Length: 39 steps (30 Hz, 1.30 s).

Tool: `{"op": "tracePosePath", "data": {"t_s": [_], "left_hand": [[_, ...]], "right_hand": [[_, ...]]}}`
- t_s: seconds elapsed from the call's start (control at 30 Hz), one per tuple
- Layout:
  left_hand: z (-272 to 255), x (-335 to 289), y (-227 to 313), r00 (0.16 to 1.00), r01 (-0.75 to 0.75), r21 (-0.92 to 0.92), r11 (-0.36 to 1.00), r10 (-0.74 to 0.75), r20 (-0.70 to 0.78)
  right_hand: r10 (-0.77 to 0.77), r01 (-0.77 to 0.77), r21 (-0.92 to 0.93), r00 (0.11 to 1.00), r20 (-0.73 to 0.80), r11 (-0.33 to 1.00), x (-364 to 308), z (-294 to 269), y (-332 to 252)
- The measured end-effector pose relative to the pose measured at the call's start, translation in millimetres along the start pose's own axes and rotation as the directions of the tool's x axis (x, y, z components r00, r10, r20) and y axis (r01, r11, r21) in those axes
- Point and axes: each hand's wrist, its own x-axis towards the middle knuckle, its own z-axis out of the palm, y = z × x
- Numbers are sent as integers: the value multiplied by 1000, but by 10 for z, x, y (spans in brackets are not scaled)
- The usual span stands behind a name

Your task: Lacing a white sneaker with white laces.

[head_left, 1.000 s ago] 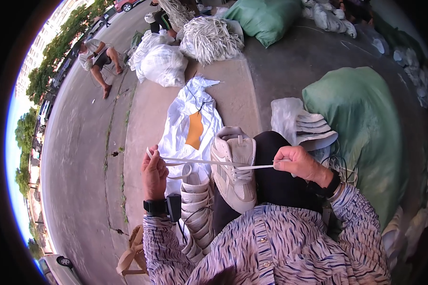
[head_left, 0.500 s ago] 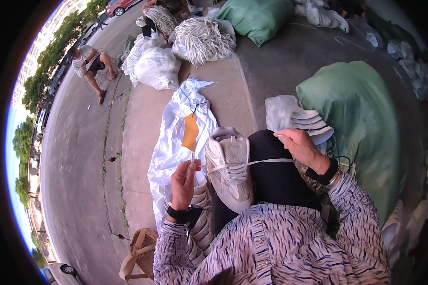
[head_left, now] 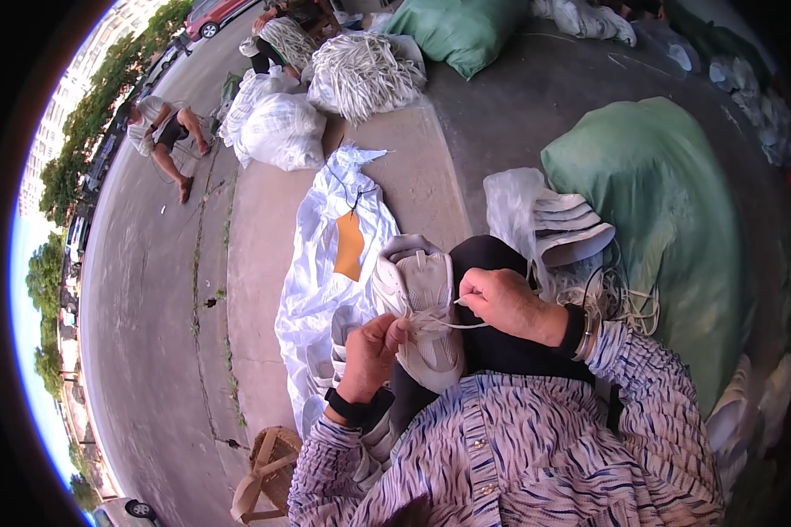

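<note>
The beige shoe (head_left: 413,283) sits with the dark knee (head_left: 494,253) just to its right, lacing apparently threaded but no finished bow in sight! At its left edge the left hand (head_left: 369,356) pinches the pale lace (head_left: 463,327), thumb to fingers; off its right side, the right hand (head_left: 511,306) nips another length, fingertips closed.

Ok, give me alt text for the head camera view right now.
A left hand and right hand hold a pale lace at a light-coloured shoe on a dark-trousered lap. White sheeting lies ahead; a large green sack stands at right.
</note>
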Motion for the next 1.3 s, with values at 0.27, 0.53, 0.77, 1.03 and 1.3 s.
{"op": "tracePosePath", "data": {"t_s": [0.27, 0.53, 0.77, 1.03, 1.3], "left_hand": [[146, 58, -83, 983, -71, -628, 775, -51, -175], [195, 63, -189, 974, -139, -525, 840, 21, -224], [116, 66, -206, 993, 6, -417, 909, -56, -107], [89, 137, -231, 997, -40, -490, 871, 5, -72], [17, 263, -129, 995, 22, -283, 959, -50, -90]], "right_hand": [[-30, 29, -103, 999, -9, 994, 81, 75, 77], [-81, 148, -433, 982, 169, 889, 43, 67, -64], [-187, 182, -278, 982, 7, 943, 125, 84, -95], [235, -277, 86, 915, 329, 957, 183, -74, -107], [-272, 298, -325, 954, 122, 898, 112, -37, -64]]}}
